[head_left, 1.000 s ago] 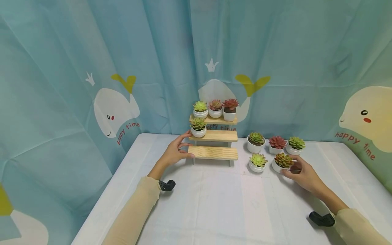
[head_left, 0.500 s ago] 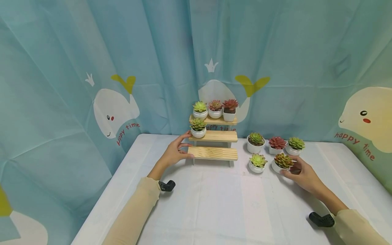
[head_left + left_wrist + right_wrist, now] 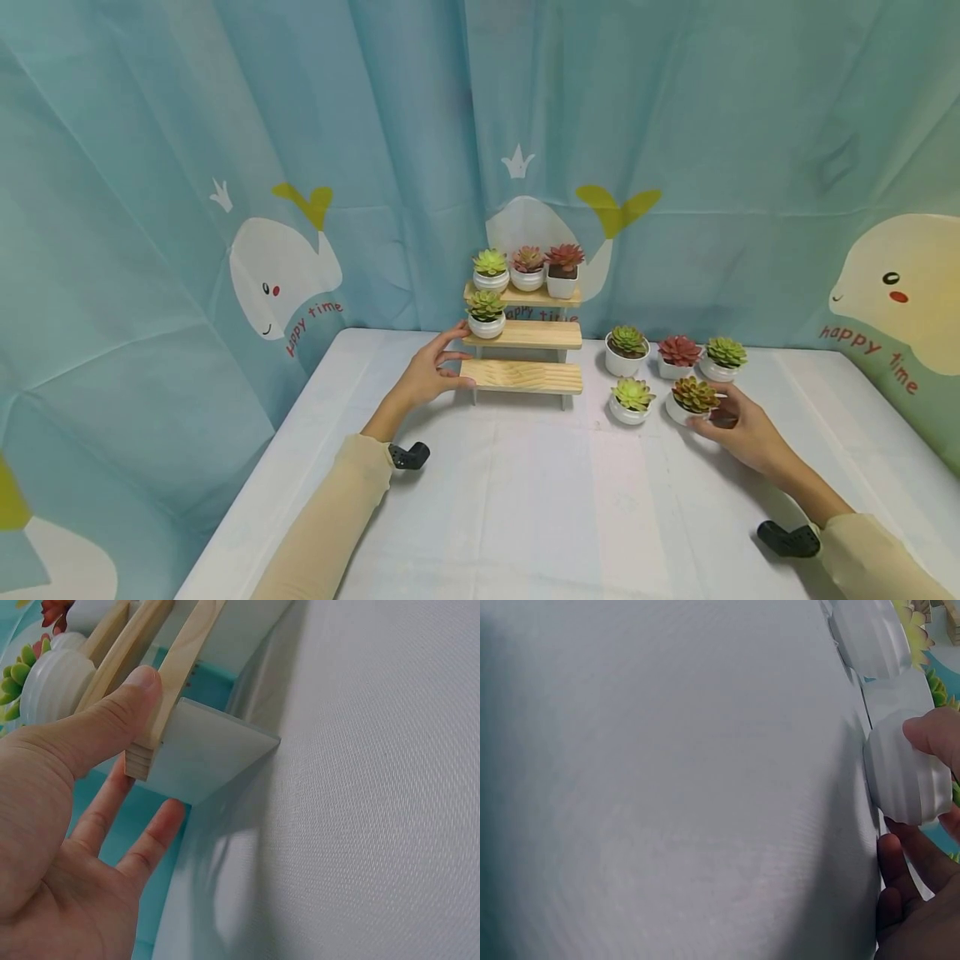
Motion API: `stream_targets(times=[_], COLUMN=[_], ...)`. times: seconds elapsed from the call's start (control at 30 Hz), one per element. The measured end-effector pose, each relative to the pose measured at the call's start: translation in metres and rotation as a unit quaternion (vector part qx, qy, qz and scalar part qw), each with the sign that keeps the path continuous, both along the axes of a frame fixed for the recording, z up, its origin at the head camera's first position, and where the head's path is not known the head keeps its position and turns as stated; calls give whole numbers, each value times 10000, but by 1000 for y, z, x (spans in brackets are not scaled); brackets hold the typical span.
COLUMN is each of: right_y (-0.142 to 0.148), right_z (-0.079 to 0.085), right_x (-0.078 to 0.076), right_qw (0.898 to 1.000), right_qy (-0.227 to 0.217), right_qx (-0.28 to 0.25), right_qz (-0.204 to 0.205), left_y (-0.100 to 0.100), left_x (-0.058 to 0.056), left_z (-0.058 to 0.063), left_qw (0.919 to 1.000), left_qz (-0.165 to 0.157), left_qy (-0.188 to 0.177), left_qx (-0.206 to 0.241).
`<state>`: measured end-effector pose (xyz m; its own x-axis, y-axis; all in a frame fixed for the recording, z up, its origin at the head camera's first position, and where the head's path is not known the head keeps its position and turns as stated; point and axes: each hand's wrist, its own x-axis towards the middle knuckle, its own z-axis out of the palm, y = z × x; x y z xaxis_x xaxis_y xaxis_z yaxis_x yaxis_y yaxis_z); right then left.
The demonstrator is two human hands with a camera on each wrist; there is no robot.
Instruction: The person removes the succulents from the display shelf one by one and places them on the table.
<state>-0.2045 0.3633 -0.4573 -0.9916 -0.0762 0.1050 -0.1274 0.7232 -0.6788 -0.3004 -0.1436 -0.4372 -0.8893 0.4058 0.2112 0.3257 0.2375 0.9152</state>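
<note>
Right of centre: right hand (image 3: 746, 429), thumb and fingers pinching the pot (image 3: 681, 412); an even grip should keep it upright. Left of centre: left hand (image 3: 424, 375), fingers spread, thumb touching the stand (image 3: 525, 375).

We look into a curtained-off space: blue whale-print curtains (image 3: 405, 125) hang behind and beside a white-covered table (image 3: 540, 500); we cannot tell home from studio.
</note>
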Motion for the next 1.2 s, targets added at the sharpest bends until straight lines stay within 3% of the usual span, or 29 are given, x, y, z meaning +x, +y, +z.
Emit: stream_targets(times=[0.37,0.83,1.2], right_y=[7,19,20], right_z=[10,33,58], right_x=[2,-3,-6], right_qw=[9994,9967,9953], right_qy=[-228,-166,116], right_qx=[-25,102,323], right_qz=[248,792,905], left_y=[1,0,0], left_x=[1,1,1], left_z=[-1,0,0], left_qw=[10000,10000,10000], left_qz=[-3,9,-5], left_qy=[-1,11,-24], left_qx=[-21,-6,4])
